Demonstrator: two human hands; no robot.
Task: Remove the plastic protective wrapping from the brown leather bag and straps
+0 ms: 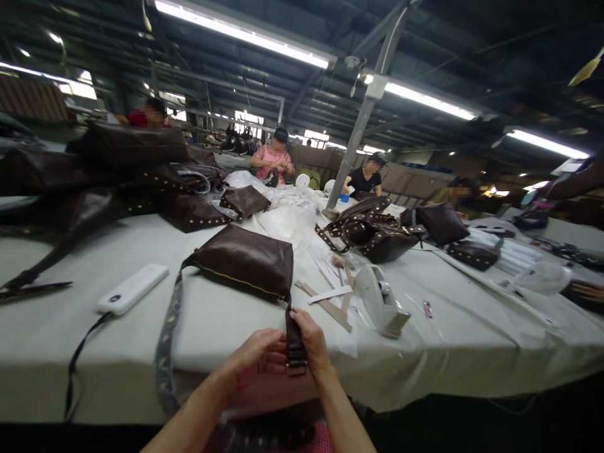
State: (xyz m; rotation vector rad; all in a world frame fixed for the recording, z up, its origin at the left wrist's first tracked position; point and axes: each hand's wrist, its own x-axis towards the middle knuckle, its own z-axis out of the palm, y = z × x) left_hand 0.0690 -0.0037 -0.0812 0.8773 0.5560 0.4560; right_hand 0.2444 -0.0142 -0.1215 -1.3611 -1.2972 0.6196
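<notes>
A dark brown leather handbag (248, 258) with a yellow zip lies on the table before me. From its right corner a short leather strap (293, 336) with a metal buckle at its end hangs toward the table's front edge. My right hand (309, 340) is closed on this strap from the right, thumb on top. Against its left side, my left hand (262, 358) has its fingers curled, touching the strap's edge. A long studded strap (168, 336), seemingly wrapped in clear film, runs from the bag's left corner over the table edge.
A white power bank (134, 289) with a black cord lies left. Brown bags (136, 148) are piled behind it. To the right stand a tape dispenser (377, 299), card strips (330, 305) and studded bags (377, 233). A metal post (353, 138) rises beyond; several people work farther back.
</notes>
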